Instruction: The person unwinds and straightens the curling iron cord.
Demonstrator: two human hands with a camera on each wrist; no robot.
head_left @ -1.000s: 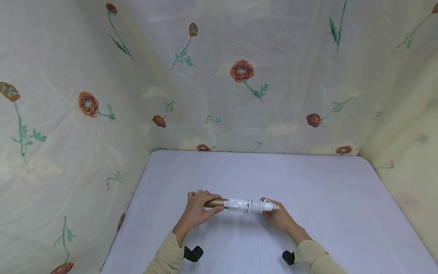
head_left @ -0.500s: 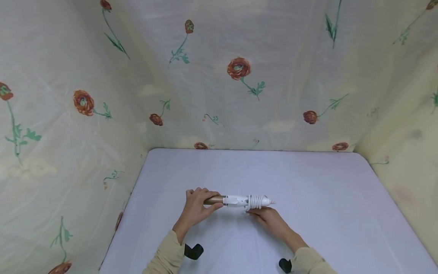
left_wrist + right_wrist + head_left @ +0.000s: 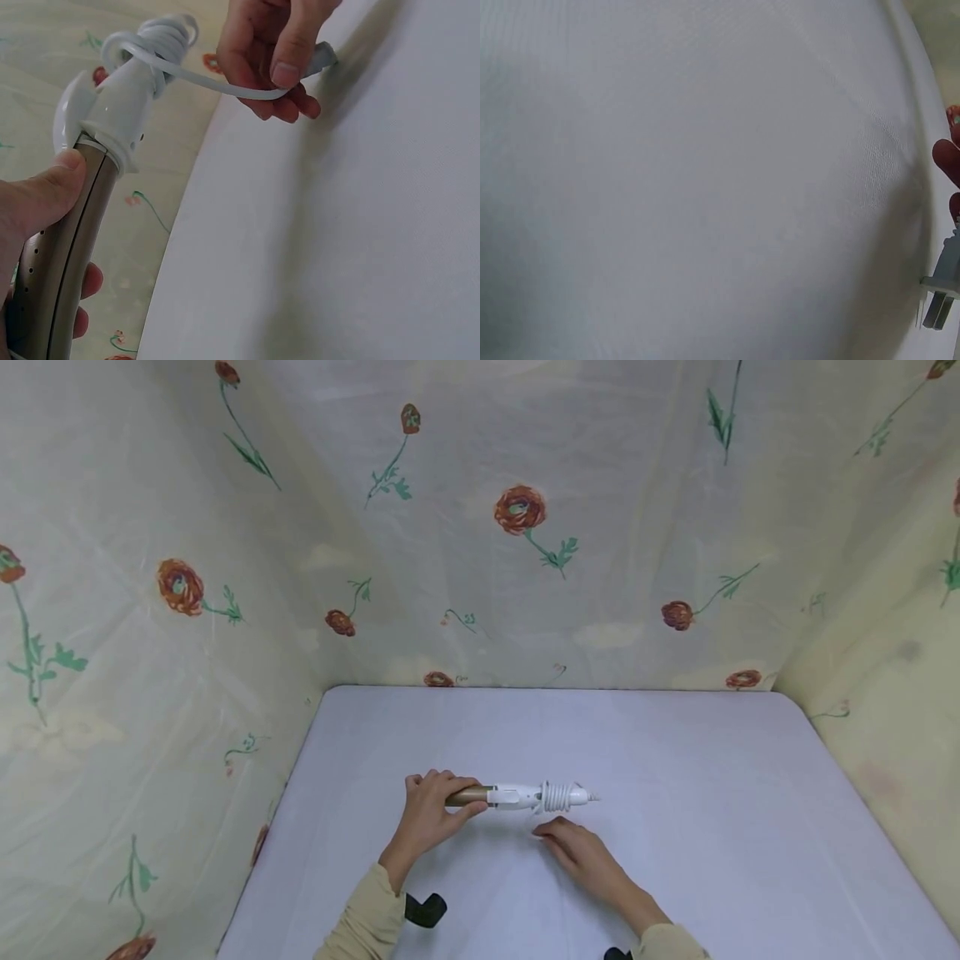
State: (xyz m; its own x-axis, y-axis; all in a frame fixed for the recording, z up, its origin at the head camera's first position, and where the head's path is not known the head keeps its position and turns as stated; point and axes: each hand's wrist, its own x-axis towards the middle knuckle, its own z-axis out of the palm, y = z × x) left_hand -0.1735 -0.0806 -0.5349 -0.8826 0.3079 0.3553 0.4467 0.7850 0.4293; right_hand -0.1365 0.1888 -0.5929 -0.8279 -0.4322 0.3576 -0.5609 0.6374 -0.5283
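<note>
My left hand (image 3: 435, 814) grips the bronze barrel of a curling iron (image 3: 124, 112), which has a white handle and thumb lever. It is held nearly level above the table in the head view. A white cord (image 3: 556, 797) is wound in several turns round the handle. One free length runs from the coil to my right hand (image 3: 588, 860), which pinches it close to the plug. The grey plug (image 3: 946, 270) shows its metal prongs at the right edge of the right wrist view. My left fingers partly hide the barrel.
A white-covered table (image 3: 675, 760) lies beneath both hands. Flower-printed cloth walls (image 3: 465, 527) enclose its back and sides. Dark wrist mounts (image 3: 426, 911) stick out by the sleeves.
My right hand has moved left and toward me from the handle's end, drawing a length of cord and the plug away from the coil. My left hand keeps its grip, nearly still.
</note>
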